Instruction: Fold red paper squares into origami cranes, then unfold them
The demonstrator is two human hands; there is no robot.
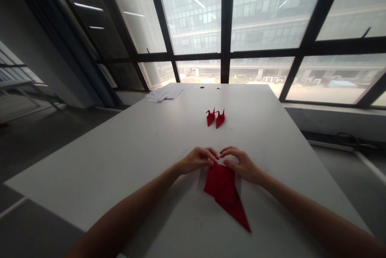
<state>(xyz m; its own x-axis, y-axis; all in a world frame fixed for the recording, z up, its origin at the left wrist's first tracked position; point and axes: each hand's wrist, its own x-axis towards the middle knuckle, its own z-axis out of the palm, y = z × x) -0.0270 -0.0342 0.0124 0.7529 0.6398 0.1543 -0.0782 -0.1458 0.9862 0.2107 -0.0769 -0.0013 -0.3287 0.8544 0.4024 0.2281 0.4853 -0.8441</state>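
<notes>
While red paper (222, 182) lies on the white table (129, 145), your left hand (196, 159) touches its far corner (pinching or not, I cannot tell); your right hand (245, 167) has thumb and fingertips apart.

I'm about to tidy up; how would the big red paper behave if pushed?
The red paper is probably light, being thin folded sheet. Its long, unheld point might flex. Mostly flat on the smooth-looking table, it would likely slide, not roll.

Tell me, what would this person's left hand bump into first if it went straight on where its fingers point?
Most likely the right hand, its fingers facing the left hand near the far edge of the red paper; depth is unclear.
</notes>
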